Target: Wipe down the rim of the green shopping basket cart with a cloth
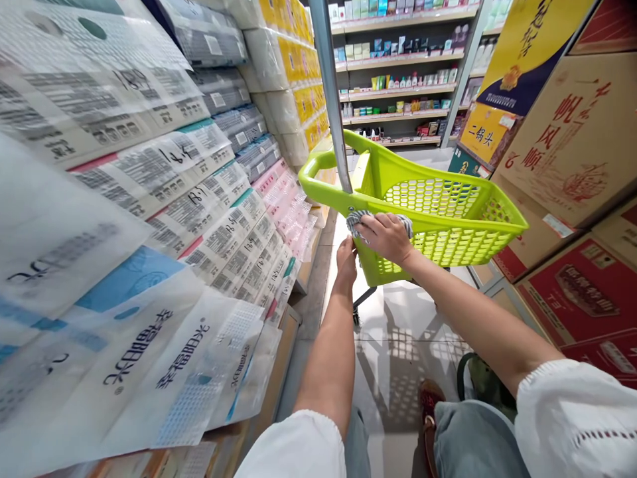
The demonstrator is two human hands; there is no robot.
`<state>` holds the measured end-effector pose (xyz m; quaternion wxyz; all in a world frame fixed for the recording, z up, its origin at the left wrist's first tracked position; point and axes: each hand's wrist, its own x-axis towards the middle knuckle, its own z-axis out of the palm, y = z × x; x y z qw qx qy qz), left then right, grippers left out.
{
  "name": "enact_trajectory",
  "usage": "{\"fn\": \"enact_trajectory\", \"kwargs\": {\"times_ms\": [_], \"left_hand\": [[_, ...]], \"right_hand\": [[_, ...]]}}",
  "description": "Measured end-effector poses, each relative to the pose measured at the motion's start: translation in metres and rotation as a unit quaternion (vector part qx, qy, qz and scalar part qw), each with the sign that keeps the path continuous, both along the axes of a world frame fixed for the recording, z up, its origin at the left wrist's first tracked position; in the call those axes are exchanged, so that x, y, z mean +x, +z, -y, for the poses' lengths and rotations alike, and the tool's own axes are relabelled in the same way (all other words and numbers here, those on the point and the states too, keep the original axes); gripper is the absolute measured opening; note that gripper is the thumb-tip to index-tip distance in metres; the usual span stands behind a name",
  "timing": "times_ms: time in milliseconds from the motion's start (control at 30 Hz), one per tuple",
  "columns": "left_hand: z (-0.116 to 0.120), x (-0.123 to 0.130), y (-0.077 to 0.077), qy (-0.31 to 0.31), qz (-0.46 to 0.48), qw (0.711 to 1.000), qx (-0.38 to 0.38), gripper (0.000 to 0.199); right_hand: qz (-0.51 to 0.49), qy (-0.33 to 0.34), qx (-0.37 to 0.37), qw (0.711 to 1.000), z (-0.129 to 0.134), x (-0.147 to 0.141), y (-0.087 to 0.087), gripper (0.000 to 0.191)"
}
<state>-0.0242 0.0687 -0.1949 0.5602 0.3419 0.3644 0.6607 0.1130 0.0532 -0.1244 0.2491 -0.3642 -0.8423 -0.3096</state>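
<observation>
Head view: holds a bunched, grey-and-white striped cloth (355,222) under curled fingers of right hand (391,236) at lime-green perforated plastic cart (442,216)'s near left corner; cannot tell grip of left hand (347,261) just below. Probably soft, light; best held mid-cloth.

Tiled floor (375,318) below the grip bears the green cart (448,222) and a shoe (430,393). Wooden shelf (285,362), left of the grip, bears stacked packs (233,229).

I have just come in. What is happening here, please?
A person's right hand holds a grey-and-white striped cloth against the side of a lime-green plastic shopping cart. The left hand is at the cart's near corner. The cart stands between white plastic-wrapped packs and printed cardboard boxes.
</observation>
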Motion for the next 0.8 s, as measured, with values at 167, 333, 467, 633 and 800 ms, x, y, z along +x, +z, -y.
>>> {"fn": "enact_trajectory", "kwargs": {"times_ms": [167,333,467,633,800], "left_hand": [[-0.008,0.003,-0.01,-0.014,0.016,1.0,-0.001,0.021],[-0.012,0.001,-0.009,-0.019,0.061,0.998,0.017,0.02],[-0.011,0.0,-0.009,-0.032,0.056,0.997,0.033,0.021],[-0.01,-0.001,-0.008,-0.023,0.033,0.999,0.009,0.019],[-0.013,-0.002,-0.01,-0.003,0.024,1.0,-0.011,0.016]], "right_hand": [[-0.021,-0.009,-0.019,1.0,-0.008,0.0,-0.024,0.032],[0.064,0.035,-0.077,0.994,-0.004,0.0,-0.066,0.032],[0.118,0.054,-0.092,0.987,-0.002,-0.001,-0.064,0.03],[0.083,0.043,-0.044,0.995,-0.005,-0.001,-0.026,0.032],[-0.023,-0.023,-0.021,0.999,-0.008,-0.005,-0.022,0.034]]}}
